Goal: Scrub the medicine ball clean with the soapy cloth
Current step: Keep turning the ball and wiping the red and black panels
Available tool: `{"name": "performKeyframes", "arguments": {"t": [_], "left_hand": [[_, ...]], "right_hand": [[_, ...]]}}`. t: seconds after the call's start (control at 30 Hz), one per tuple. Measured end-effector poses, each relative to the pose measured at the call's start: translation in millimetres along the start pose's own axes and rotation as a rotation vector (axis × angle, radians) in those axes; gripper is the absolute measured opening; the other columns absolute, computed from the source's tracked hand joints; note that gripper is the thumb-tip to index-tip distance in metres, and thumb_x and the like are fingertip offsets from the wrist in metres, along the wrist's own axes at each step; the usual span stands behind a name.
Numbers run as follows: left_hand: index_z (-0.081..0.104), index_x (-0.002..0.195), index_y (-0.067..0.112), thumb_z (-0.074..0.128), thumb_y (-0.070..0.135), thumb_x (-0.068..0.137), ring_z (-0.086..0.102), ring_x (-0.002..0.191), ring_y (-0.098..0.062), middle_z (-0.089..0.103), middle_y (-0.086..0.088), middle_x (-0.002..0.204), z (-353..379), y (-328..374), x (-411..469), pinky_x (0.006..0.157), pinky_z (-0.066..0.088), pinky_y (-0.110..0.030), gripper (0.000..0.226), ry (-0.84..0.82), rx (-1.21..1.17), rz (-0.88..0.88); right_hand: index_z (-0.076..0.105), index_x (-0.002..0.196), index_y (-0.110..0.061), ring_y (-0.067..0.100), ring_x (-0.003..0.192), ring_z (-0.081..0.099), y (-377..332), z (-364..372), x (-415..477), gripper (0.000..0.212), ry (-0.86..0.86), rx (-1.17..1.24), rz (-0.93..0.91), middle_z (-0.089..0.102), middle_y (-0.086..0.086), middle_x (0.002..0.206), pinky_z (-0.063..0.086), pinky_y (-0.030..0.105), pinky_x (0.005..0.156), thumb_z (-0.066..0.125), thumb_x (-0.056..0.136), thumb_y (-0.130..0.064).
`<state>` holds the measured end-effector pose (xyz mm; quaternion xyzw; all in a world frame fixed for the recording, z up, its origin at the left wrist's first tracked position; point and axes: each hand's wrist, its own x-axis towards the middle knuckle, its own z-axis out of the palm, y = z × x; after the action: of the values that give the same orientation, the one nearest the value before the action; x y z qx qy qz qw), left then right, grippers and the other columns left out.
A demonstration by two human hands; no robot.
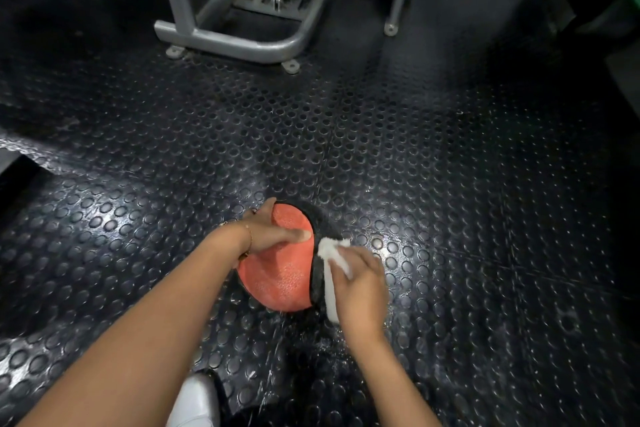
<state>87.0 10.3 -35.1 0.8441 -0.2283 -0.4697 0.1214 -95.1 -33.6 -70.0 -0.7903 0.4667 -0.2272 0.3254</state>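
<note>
An orange and black medicine ball [284, 277] sits on the studded black rubber floor, its textured surface glistening wet. My left hand [273, 232] lies over the top of the ball, fingers spread around the far side and thumb stretched across the orange panel. My right hand [360, 284] presses a white cloth [332, 263] against the ball's black right side, fingers curled over the cloth. The cloth hangs down along the ball. The right hand is blurred.
A grey metal gym machine frame [242, 42] stands on the floor ahead, with a second grey leg [391, 26] to its right. My white shoe [197, 402] shows at the bottom. Wet streaks mark the rubber floor [450, 184] around the ball.
</note>
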Motion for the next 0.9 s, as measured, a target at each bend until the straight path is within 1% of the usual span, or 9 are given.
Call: {"name": "performKeyframes", "arguments": {"t": [0.13, 0.2, 0.27, 0.37, 0.53, 0.67, 0.73, 0.8, 0.9], "left_hand": [[-0.004, 0.150, 0.033, 0.066, 0.062, 0.072, 0.017, 0.141, -0.037, 0.005, -0.012, 0.157, 2.9, 2.9, -2.1, 0.106, 0.030, -0.052, 0.109, 0.029, -0.016, -0.005], [-0.003, 0.150, 0.033, 0.067, 0.061, 0.072, 0.018, 0.141, -0.037, 0.006, -0.014, 0.157, 2.8, 3.4, -1.1, 0.107, 0.030, -0.052, 0.109, 0.043, -0.027, -0.008], [-0.003, 0.150, 0.033, 0.066, 0.061, 0.073, 0.011, 0.143, -0.036, 0.002, -0.015, 0.157, 2.2, 1.7, -0.8, 0.110, 0.023, -0.051, 0.108, 0.043, -0.024, -0.012], [-0.004, 0.150, 0.033, 0.065, 0.061, 0.074, 0.005, 0.144, -0.035, -0.002, -0.015, 0.157, 0.9, -2.3, -1.4, 0.112, 0.018, -0.050, 0.107, 0.026, -0.026, -0.006], [-0.007, 0.148, 0.035, 0.068, 0.059, 0.073, 0.008, 0.143, -0.037, -0.012, -0.012, 0.156, 6.6, -4.6, -9.1, 0.112, 0.023, -0.050, 0.109, 0.024, -0.032, 0.024], [-0.007, 0.146, 0.039, 0.071, 0.061, 0.068, 0.022, 0.138, -0.040, -0.010, -0.011, 0.155, 23.7, -12.4, -18.0, 0.112, 0.028, -0.046, 0.113, 0.051, 0.001, 0.057], [-0.006, 0.145, 0.041, 0.071, 0.062, 0.066, 0.024, 0.137, -0.041, -0.007, -0.009, 0.154, 33.7, -15.9, -20.6, 0.111, 0.029, -0.049, 0.113, 0.096, 0.008, 0.062], [-0.008, 0.144, 0.041, 0.071, 0.064, 0.065, 0.021, 0.138, -0.043, -0.011, -0.008, 0.154, 41.0, -16.5, -22.8, 0.111, 0.028, -0.052, 0.114, 0.123, 0.024, 0.053], [-0.009, 0.145, 0.040, 0.074, 0.059, 0.066, 0.022, 0.137, -0.044, -0.012, -0.009, 0.154, 40.3, -20.0, -26.3, 0.111, 0.028, -0.052, 0.116, 0.107, -0.010, 0.042]], "right_hand": [[0.066, 0.109, -0.026, 0.014, 0.106, 0.047, -21.7, 10.3, 32.2, 0.023, -0.037, -0.062, 0.000, 0.058, -0.007, 0.110, 0.041, 0.028, 0.079, 0.057, 0.088, -0.026], [0.067, 0.107, -0.023, 0.018, 0.101, 0.050, -19.4, 12.0, 21.9, 0.023, -0.003, -0.042, -0.042, 0.061, -0.004, 0.108, 0.043, 0.029, 0.076, 0.060, 0.085, -0.020], [0.069, 0.101, -0.019, 0.023, 0.093, 0.054, -7.5, 11.0, 0.5, 0.023, 0.032, -0.026, -0.116, 0.063, 0.000, 0.101, 0.044, 0.029, 0.070, 0.063, 0.080, -0.014], [0.071, 0.096, -0.018, 0.023, 0.087, 0.058, 6.8, 5.1, -13.1, 0.023, -0.004, -0.055, -0.166, 0.064, -0.001, 0.098, 0.048, 0.030, 0.066, 0.059, 0.077, -0.019], [0.067, 0.107, -0.026, 0.010, 0.101, 0.048, -7.0, -1.3, 15.5, 0.021, -0.092, 0.065, 0.024, 0.057, -0.011, 0.106, 0.037, 0.024, 0.074, 0.057, 0.088, -0.024], [0.063, 0.111, -0.029, 0.003, 0.096, 0.040, -7.5, -3.5, 11.5, 0.024, -0.141, -0.001, 0.056, 0.051, -0.013, 0.106, 0.032, 0.022, 0.071, 0.054, 0.089, -0.032], [0.063, 0.111, -0.028, 0.006, 0.088, 0.049, 0.6, -6.1, 19.6, 0.023, -0.156, 0.056, 0.170, 0.056, -0.010, 0.104, 0.037, 0.021, 0.063, 0.054, 0.090, -0.032], [0.063, 0.111, -0.026, 0.014, 0.082, 0.059, 5.9, -5.9, 34.8, 0.024, -0.180, 0.083, 0.268, 0.065, -0.001, 0.100, 0.046, 0.026, 0.065, 0.055, 0.090, -0.031], [0.064, 0.111, -0.026, 0.016, 0.086, 0.060, 2.1, -8.1, 39.4, 0.023, -0.231, 0.014, 0.214, 0.066, -0.003, 0.100, 0.049, 0.030, 0.072, 0.056, 0.089, -0.030]]}}
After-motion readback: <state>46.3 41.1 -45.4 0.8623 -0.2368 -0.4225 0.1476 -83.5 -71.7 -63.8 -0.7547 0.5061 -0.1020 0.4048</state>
